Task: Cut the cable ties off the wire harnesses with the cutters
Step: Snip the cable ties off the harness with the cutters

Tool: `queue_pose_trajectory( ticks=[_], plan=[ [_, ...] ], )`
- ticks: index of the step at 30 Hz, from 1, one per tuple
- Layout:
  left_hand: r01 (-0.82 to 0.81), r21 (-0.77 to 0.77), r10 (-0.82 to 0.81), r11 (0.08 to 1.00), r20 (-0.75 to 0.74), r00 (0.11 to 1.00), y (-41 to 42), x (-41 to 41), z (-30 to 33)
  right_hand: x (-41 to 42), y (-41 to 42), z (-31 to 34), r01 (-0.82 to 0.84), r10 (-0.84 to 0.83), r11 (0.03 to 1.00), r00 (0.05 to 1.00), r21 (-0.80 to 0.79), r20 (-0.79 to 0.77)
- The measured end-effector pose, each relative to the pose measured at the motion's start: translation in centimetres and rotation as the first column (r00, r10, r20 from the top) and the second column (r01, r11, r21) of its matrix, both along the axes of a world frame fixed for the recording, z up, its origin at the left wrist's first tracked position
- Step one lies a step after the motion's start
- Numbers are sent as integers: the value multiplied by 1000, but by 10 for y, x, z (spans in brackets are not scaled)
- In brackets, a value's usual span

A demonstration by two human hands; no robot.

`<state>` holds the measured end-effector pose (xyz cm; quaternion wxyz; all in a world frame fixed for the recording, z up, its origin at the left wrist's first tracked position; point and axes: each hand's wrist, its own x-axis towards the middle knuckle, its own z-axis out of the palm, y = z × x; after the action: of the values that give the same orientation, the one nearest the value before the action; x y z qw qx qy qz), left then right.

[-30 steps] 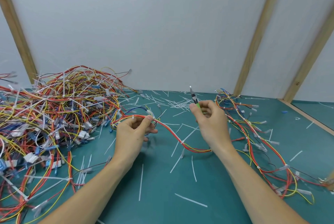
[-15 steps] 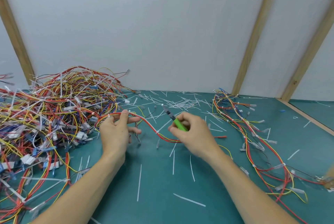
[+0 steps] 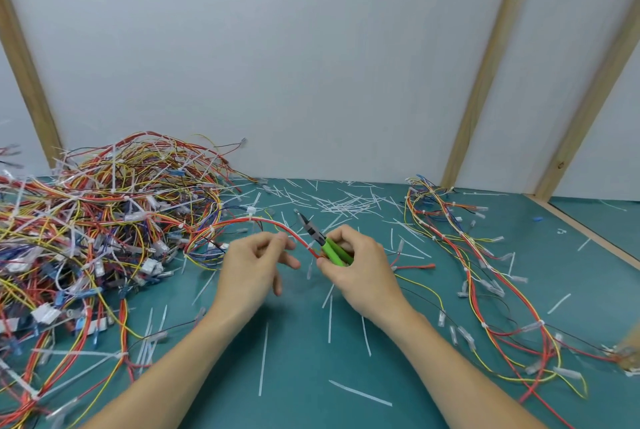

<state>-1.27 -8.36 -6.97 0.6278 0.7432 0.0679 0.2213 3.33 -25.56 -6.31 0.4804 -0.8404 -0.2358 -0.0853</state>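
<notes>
My left hand (image 3: pixel 251 269) pinches a red and yellow wire harness (image 3: pixel 242 222) that arcs up from the big pile toward the middle of the mat. A white cable tie (image 3: pixel 250 211) sits on the arc's top. My right hand (image 3: pixel 360 265) grips the green-handled cutters (image 3: pixel 323 243), whose grey jaws point up and to the left, just right of the harness. The same hand also pinches the harness under the cutters. Both hands are close together above the green mat (image 3: pixel 301 352).
A large tangle of tied harnesses (image 3: pixel 90 220) fills the left side. A long harness (image 3: pixel 485 272) trails down the right side. Cut white tie pieces (image 3: pixel 346 203) litter the mat. A white wall with wooden battens stands behind; a wooden strip (image 3: pixel 588 238) borders the mat at right.
Both hands have come down and closer together. The cutters swung from pointing straight up to leaning left, their green handles now showing. The harness arc has been drawn nearer to me.
</notes>
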Motion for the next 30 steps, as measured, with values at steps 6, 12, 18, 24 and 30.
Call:
queue_pose_trajectory(
  ticks=[6, 12, 18, 24, 30],
  plan=[
    [107, 6, -106, 994, -70, 992, -6, -3, -4, -1, 1, -1, -39, 39, 999, 999, 19, -10],
    [129, -82, -135, 988, -69, 988, -7, -5, 0, -4, 2, 0, -50, 50, 999, 999, 17, 2],
    [131, -75, -137, 989, -75, 988, -5, -5, 0, -5, 2, 0, -43, 43, 999, 999, 11, 0],
    [71, -107, -79, 992, -70, 994, -5, -4, 0, -4, 2, 4, 70, -66, 994, 997, 90, -43],
    [22, -163, -35, 986, -75, 997, -3, -4, -1, 3, -7, 11, 75, -59, 991, 989, 111, -138]
  ],
)
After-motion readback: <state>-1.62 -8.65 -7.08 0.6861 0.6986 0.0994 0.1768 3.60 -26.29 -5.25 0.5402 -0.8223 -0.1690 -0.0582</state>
